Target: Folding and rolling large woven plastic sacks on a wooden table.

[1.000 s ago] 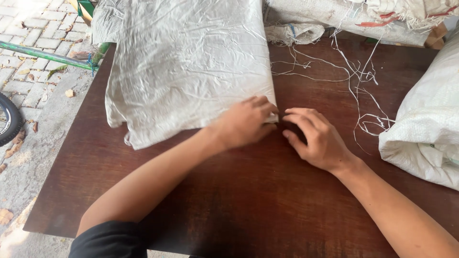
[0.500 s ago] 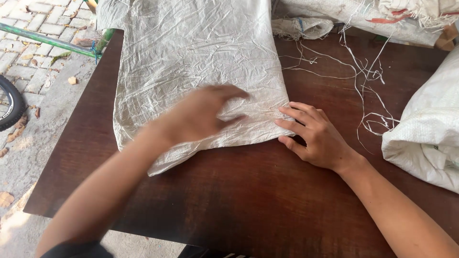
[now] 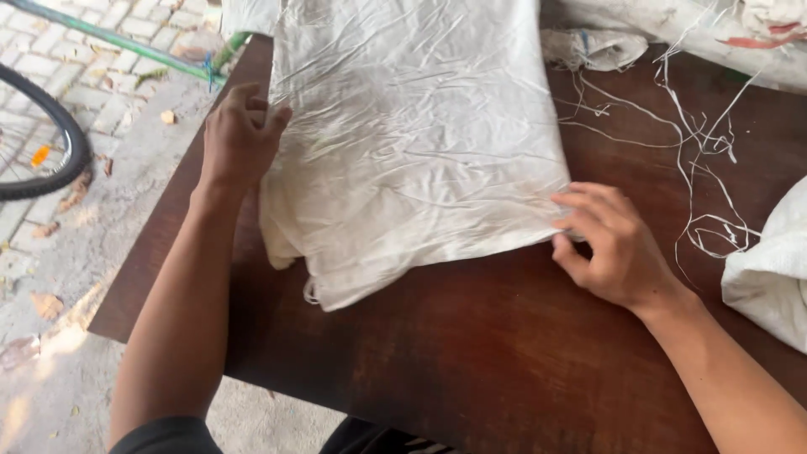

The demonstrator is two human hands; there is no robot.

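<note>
Head view: the left hand [image 3: 239, 134] has swung out to nine o'clock, fingers now clamping the white woven sack [image 3: 416, 143] by its left edge; the right hand [image 3: 609, 244] keeps pinching its three-o'clock corner on the dark wooden table [image 3: 504, 361].

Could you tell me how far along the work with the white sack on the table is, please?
Done: the sack lies spread flat on the table. In hand: the left hand grips its left edge and the right hand pinches its near right corner. Left: the near left corner is bunched, wrinkles remain, and loose threads lie beside it.
</note>
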